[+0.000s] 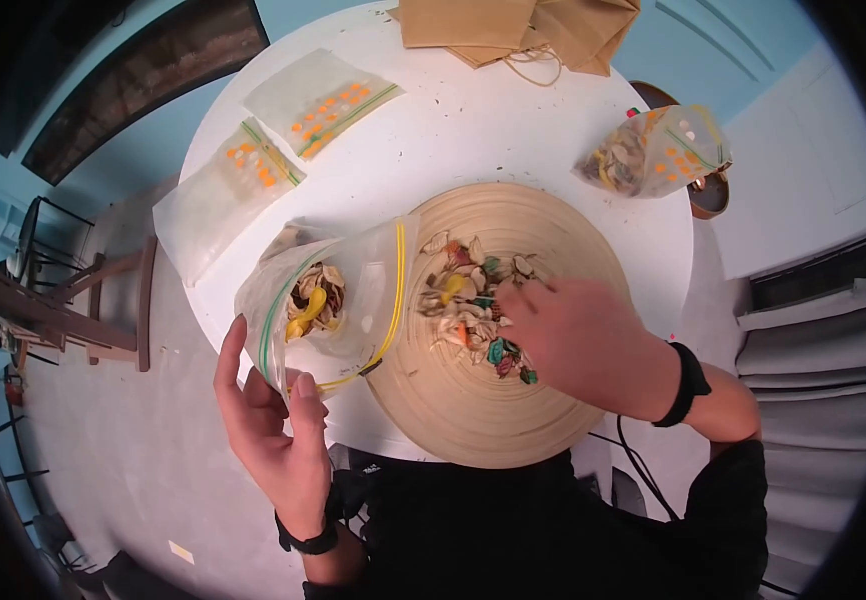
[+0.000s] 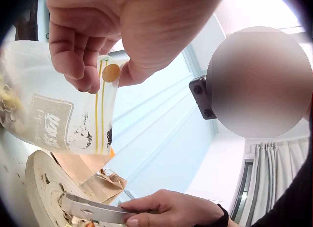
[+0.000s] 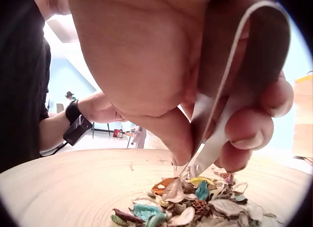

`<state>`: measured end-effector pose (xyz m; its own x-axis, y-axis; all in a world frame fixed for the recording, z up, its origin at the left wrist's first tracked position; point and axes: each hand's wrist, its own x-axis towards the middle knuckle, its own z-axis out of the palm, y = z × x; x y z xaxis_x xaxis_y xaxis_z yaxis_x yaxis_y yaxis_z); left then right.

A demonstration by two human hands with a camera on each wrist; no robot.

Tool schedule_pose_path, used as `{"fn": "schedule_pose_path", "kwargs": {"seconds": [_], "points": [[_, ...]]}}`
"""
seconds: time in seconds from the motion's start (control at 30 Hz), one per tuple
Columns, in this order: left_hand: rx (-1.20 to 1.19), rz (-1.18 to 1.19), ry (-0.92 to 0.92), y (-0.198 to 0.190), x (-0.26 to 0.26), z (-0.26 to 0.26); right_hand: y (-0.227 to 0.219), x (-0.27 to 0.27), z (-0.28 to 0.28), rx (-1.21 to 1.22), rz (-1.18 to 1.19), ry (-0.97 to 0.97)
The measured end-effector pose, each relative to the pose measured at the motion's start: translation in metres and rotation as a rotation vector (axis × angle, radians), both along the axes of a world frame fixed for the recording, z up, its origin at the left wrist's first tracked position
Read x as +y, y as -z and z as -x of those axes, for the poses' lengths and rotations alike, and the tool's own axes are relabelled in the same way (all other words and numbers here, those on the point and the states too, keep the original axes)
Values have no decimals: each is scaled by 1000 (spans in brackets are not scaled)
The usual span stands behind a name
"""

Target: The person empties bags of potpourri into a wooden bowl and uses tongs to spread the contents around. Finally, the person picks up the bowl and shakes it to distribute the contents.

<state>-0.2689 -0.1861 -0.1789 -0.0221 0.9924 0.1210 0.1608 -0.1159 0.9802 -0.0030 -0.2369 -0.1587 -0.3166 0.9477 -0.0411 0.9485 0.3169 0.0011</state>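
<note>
My left hand [image 1: 278, 440] pinches the near rim of a clear zip bag [image 1: 363, 285] with green and yellow seal lines. The bag's mouth gapes toward me, showing pale dried petals and a yellow piece [image 1: 305, 315] inside. In the right wrist view, my right hand [image 3: 146, 65] grips metal tongs [image 3: 264, 46] bent in a U. Their tips reach down into a heap of potpourri [image 3: 195, 205], with cream, teal, orange and brown pieces. That heap lies on a round wooden plate [image 1: 473, 430]; the head view hides the tongs behind the right hand.
Two flat zip bags [image 1: 323, 105] with orange marks lie at the back left of the white table [image 1: 483, 110]. A filled zip bag [image 1: 643, 155] stands at the right edge. Brown paper bags [image 1: 468, 25] are at the back, and small crumbs dot the tabletop.
</note>
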Motion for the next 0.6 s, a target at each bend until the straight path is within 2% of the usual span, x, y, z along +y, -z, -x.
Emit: {"fn": "schedule_pose_path", "kwargs": {"seconds": [0.1,0.13,0.2,0.3,0.43,0.5,0.53,0.6], "points": [[-3,1,-4,1,1,0,-16,-7,-17,-41,86,59],[2,-9,-1,1,2,0,-23,-5,-17,-45,81,54],[5,-13,-7,-1,3,0,-35,1,-17,21,13,172],[22,-9,3,-2,1,0,-27,24,-21,124,-103,131],[22,11,-18,-4,-3,-5,-15,35,-30,121,-67,127],[18,13,-8,-2,-3,-2,-16,28,-38,108,113,193],[20,18,-3,-1,-3,-1,-21,23,-43,103,119,195],[11,31,-7,-1,-3,-2,-38,7,-53,245,289,385]]}}
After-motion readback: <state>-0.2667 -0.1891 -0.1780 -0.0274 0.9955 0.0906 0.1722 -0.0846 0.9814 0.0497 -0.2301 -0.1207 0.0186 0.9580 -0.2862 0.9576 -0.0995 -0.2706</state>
